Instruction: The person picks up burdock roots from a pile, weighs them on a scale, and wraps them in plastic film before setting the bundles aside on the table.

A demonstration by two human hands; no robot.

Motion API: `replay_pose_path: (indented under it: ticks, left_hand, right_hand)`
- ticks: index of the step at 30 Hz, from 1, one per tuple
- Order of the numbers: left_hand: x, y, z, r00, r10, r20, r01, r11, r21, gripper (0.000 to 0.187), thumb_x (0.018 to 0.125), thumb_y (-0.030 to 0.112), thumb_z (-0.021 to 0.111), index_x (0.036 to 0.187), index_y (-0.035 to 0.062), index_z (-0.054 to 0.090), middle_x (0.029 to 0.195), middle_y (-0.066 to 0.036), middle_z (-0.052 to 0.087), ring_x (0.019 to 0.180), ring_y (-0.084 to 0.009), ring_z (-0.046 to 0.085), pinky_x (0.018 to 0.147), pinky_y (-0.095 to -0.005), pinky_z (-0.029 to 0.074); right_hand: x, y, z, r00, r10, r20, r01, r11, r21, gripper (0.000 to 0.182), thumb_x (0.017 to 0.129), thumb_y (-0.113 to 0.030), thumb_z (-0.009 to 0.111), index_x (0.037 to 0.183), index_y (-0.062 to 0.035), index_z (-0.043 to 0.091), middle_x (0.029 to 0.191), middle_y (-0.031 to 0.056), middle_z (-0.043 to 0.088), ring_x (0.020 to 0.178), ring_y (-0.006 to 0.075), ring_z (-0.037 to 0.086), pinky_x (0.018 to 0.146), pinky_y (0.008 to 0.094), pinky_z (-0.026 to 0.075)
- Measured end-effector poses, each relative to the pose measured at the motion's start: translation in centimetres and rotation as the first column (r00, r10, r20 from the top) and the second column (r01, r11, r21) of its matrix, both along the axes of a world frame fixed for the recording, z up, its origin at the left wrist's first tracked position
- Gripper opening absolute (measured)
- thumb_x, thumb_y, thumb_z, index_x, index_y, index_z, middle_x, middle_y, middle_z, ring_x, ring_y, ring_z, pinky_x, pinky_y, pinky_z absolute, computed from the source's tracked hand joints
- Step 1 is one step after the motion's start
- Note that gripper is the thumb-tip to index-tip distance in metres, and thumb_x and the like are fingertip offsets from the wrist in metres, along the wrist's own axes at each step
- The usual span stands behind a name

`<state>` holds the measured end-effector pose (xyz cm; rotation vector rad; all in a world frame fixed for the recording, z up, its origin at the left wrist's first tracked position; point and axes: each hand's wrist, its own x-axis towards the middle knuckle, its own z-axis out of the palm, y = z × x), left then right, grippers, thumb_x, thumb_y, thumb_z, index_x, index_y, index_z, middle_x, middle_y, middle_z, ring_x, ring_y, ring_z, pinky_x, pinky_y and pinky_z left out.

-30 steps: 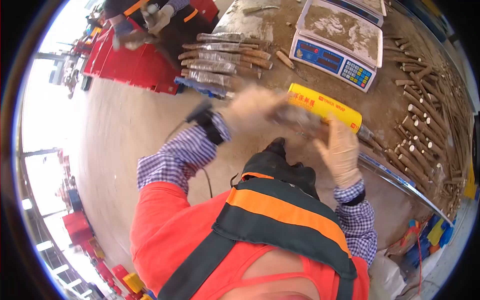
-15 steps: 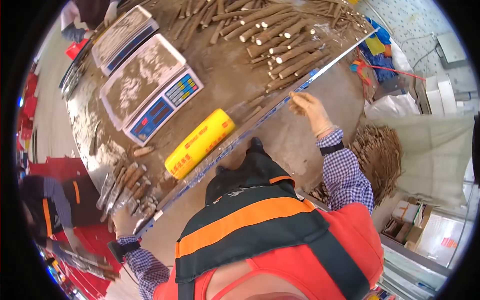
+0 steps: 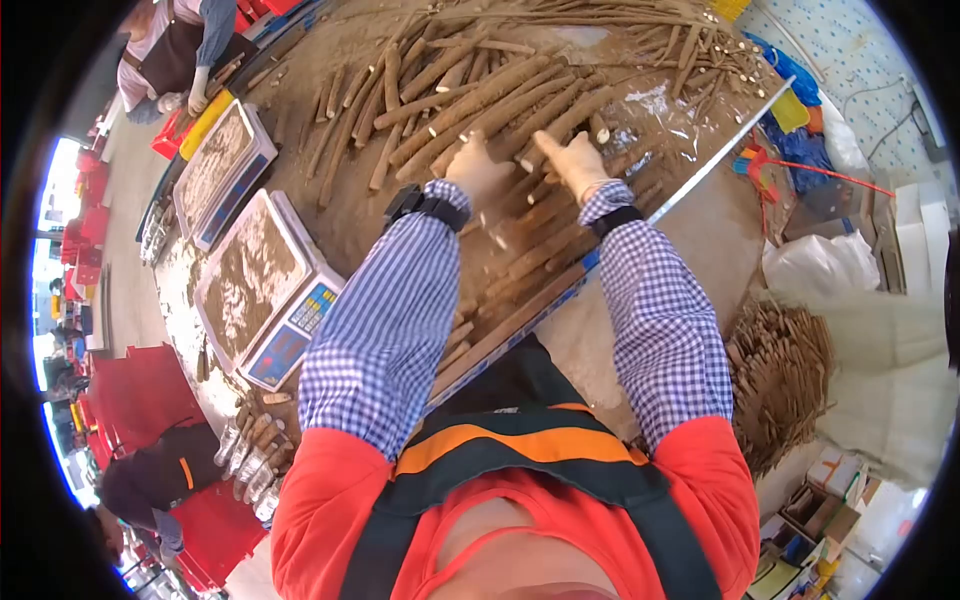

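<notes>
Both my arms, in blue checked sleeves, stretch forward over a table covered in soil. My left hand (image 3: 478,172), in a pale glove with a black wrist strap, lies on a heap of long brown roots (image 3: 470,85); its fingers are blurred. My right hand (image 3: 573,158), also gloved, rests on the roots just to the right, thumb out and fingers spread, beside a root with a white cut end (image 3: 600,128). More roots lie under and between my forearms.
Two dirt-covered scales (image 3: 262,285) (image 3: 222,165) stand left of my arm. Wrapped root bundles (image 3: 252,440) lie at the table's near-left end. The metal table edge (image 3: 700,168) runs diagonally. People work at top left (image 3: 180,50) and bottom left (image 3: 150,480). A root pile (image 3: 780,380) sits on the floor.
My view has swung toward the root heap. My right hand left the table edge and my left hand left the wrapped bundles; both now reach onto the roots. The yellow wrap roll is out of sight.
</notes>
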<state>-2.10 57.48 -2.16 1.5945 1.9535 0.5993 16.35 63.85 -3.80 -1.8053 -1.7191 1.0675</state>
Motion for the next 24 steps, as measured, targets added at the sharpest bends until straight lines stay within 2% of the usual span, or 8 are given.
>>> replay_pose_path:
  ticks: [3, 5, 7, 10, 16, 19, 21, 24]
  left_hand:
    - [0.7, 3.5, -1.1, 0.997, 0.027, -0.074, -0.042, 0.978, -0.204, 0.075, 0.077, 0.035, 0.072, 0.135, -0.0031, 0.042, 0.123, -0.030, 0.056, 0.114, -0.0399, 0.058, 0.097, -0.0412, 0.047]
    - [-0.3, 3.6, -0.5, 0.995, -0.082, -0.049, 0.065, 0.956, -0.286, 0.070, 0.078, 0.035, 0.072, 0.131, -0.0027, 0.046, 0.122, -0.025, 0.060, 0.110, -0.0365, 0.060, 0.095, -0.0409, 0.048]
    - [-1.4, 3.0, 0.3, 0.966, -0.020, 0.259, 0.130, 0.900, -0.415, 0.063, 0.080, 0.034, 0.071, 0.127, -0.0017, 0.050, 0.121, -0.021, 0.061, 0.105, -0.0330, 0.062, 0.091, -0.0391, 0.050]
    - [-2.9, -1.6, 3.8, 0.521, 0.332, 0.786, 0.312, 0.783, -0.538, 0.048, 0.086, 0.031, 0.066, 0.123, 0.0019, 0.057, 0.116, -0.012, 0.065, 0.092, -0.0223, 0.066, 0.077, -0.0330, 0.056]
    - [-6.0, -16.1, 5.5, 0.002, 0.469, 0.883, 0.232, 0.859, -0.457, 0.039, 0.083, 0.011, 0.060, 0.121, 0.0032, 0.054, 0.089, -0.008, 0.064, 0.071, -0.0178, 0.063, 0.055, -0.0259, 0.049]
    - [-9.6, -22.1, 8.8, 0.310, 0.466, 0.828, -0.182, 0.884, -0.430, 0.042, 0.082, 0.007, 0.063, 0.122, 0.0020, 0.053, 0.076, -0.004, 0.058, 0.059, -0.0132, 0.057, 0.049, -0.0251, 0.044]
    - [-14.9, -25.8, 8.3, 0.669, 0.532, 0.519, -0.425, 0.847, -0.320, 0.042, 0.083, 0.008, 0.063, 0.124, 0.0034, 0.053, 0.077, -0.003, 0.057, 0.059, -0.0122, 0.057, 0.050, -0.0246, 0.045]
    - [-22.4, -31.2, 7.5, 0.773, 0.632, -0.055, -0.632, 0.775, 0.025, 0.046, 0.084, 0.015, 0.063, 0.127, 0.0035, 0.051, 0.092, -0.012, 0.063, 0.076, -0.0232, 0.065, 0.065, -0.0315, 0.053]
  right_hand:
    - [-1.4, 1.0, -0.4, 0.943, 0.210, 0.259, -0.222, 0.975, 0.016, 0.116, 0.078, -0.055, 0.071, 0.140, 0.0227, 0.012, 0.117, 0.0289, 0.061, 0.082, 0.0250, 0.071, 0.067, 0.0313, 0.056]
    - [-1.3, 0.3, 0.4, 0.954, 0.178, 0.239, -0.168, 0.984, -0.064, 0.098, 0.078, -0.046, 0.073, 0.137, 0.0185, 0.029, 0.116, 0.0245, 0.062, 0.092, 0.0206, 0.068, 0.069, 0.0288, 0.054]
    - [0.1, 0.1, 0.7, 0.929, 0.050, -0.368, -0.151, 0.956, -0.252, 0.069, 0.081, -0.036, 0.072, 0.127, 0.0100, 0.047, 0.108, 0.0162, 0.064, 0.090, 0.0148, 0.064, 0.068, 0.0260, 0.052]
    - [2.4, -4.2, 3.3, 0.700, -0.125, -0.703, -0.078, 0.965, -0.249, 0.030, 0.087, -0.019, 0.062, 0.112, -0.0035, 0.058, 0.088, 0.0021, 0.062, 0.067, 0.0081, 0.056, 0.054, 0.0208, 0.042]
    - [1.2, -13.0, 6.5, 0.727, 0.021, -0.686, -0.232, 0.948, -0.217, 0.054, 0.087, -0.010, 0.061, 0.137, -0.0014, 0.043, 0.103, 0.0033, 0.060, 0.076, 0.0079, 0.055, 0.062, 0.0203, 0.046]
    - [-1.3, -15.6, 5.6, 0.677, 0.228, -0.700, -0.390, 0.918, -0.078, 0.067, 0.085, -0.007, 0.063, 0.146, -0.0006, 0.034, 0.118, 0.0067, 0.058, 0.096, 0.0117, 0.056, 0.084, 0.0248, 0.048]
    - [-3.4, -16.8, 5.0, 0.639, 0.293, -0.711, -0.471, 0.880, -0.060, 0.071, 0.085, -0.009, 0.064, 0.148, 0.0000, 0.030, 0.127, 0.0098, 0.055, 0.110, 0.0143, 0.053, 0.097, 0.0283, 0.043]
    - [-6.0, -18.1, 4.9, 0.692, 0.458, -0.557, -0.546, 0.838, 0.011, 0.070, 0.087, -0.013, 0.064, 0.147, 0.0011, 0.031, 0.126, 0.0120, 0.056, 0.108, 0.0145, 0.056, 0.094, 0.0291, 0.046]
